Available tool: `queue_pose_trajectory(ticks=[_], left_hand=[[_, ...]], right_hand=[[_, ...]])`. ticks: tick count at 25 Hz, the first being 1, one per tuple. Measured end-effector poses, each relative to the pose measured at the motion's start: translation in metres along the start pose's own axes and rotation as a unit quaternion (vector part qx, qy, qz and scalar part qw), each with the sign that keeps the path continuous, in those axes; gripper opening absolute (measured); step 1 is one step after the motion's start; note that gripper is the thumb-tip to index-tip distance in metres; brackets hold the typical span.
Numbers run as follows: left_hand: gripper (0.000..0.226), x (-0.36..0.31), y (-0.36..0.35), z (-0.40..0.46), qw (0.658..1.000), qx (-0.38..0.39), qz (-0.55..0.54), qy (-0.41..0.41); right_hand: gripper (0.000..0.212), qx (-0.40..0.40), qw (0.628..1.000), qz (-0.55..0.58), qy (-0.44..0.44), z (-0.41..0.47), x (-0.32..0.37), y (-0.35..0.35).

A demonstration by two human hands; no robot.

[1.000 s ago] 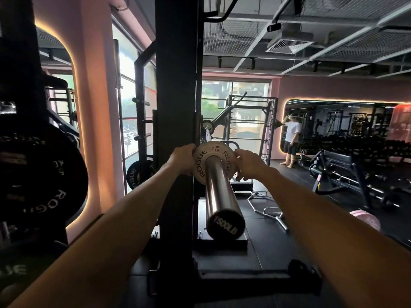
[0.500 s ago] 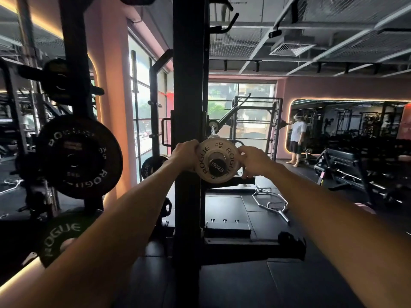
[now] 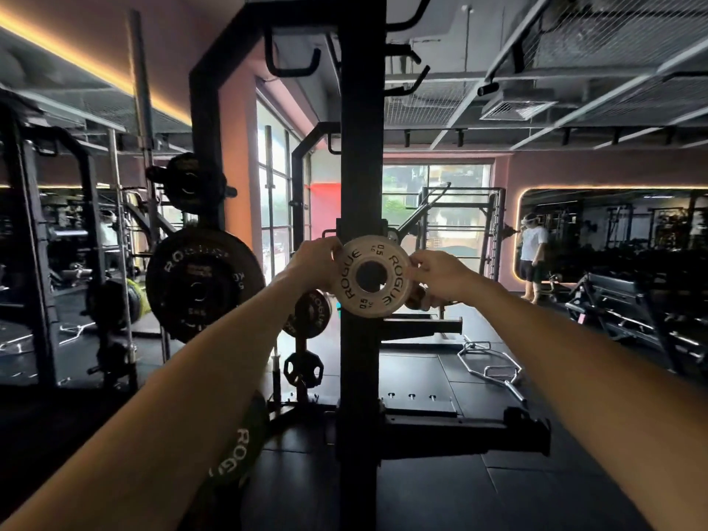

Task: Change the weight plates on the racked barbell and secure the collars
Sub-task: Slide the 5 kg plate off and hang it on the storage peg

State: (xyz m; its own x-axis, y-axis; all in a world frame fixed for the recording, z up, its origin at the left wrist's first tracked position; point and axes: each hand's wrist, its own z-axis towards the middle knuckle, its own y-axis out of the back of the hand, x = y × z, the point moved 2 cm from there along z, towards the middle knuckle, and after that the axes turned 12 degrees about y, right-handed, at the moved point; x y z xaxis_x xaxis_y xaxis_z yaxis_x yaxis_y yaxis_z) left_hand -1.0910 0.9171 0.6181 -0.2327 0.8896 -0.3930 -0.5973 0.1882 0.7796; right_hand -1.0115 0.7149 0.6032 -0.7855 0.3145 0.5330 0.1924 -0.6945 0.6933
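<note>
Gym floor, dim, with a black rack upright (image 3: 360, 185) ahead. Your left hand (image 3: 314, 268) and right hand (image 3: 436, 275) each grip the white Rogue change plate (image 3: 371, 277), held before that upright, centre hole empty.

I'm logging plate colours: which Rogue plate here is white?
The small plate held between the left hand and right hand. The plates stored on the rack at left are black.
</note>
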Motion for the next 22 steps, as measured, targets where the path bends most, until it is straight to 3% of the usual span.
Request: queue_pose_trajectory(ticks=[5, 13, 16, 22], left_hand=[[0.015, 0.1, 0.057, -0.014, 0.999, -0.018, 0.032, 0.021], [0.054, 0.291, 0.173, -0.039, 0.996, -0.025, 0.082, 0.002], [0.042, 0.349, 0.204, -0.029, 0.995, -0.02, 0.089, 0.027], [0.04, 0.429, 0.219, 0.012, 0.999, -0.007, 0.03, 0.043]], right_hand=[[0.014, 0.046, 0.999, 0.01, 0.014, 0.03, 0.071, -0.076], [0.03, 0.044, 0.998, 0.04, 0.034, 0.102, 0.206, -0.245], [0.029, 0.06, 0.997, 0.03, 0.038, 0.127, 0.25, -0.287], [0.03, 0.062, 0.997, 0.015, 0.034, 0.183, 0.283, -0.339]])
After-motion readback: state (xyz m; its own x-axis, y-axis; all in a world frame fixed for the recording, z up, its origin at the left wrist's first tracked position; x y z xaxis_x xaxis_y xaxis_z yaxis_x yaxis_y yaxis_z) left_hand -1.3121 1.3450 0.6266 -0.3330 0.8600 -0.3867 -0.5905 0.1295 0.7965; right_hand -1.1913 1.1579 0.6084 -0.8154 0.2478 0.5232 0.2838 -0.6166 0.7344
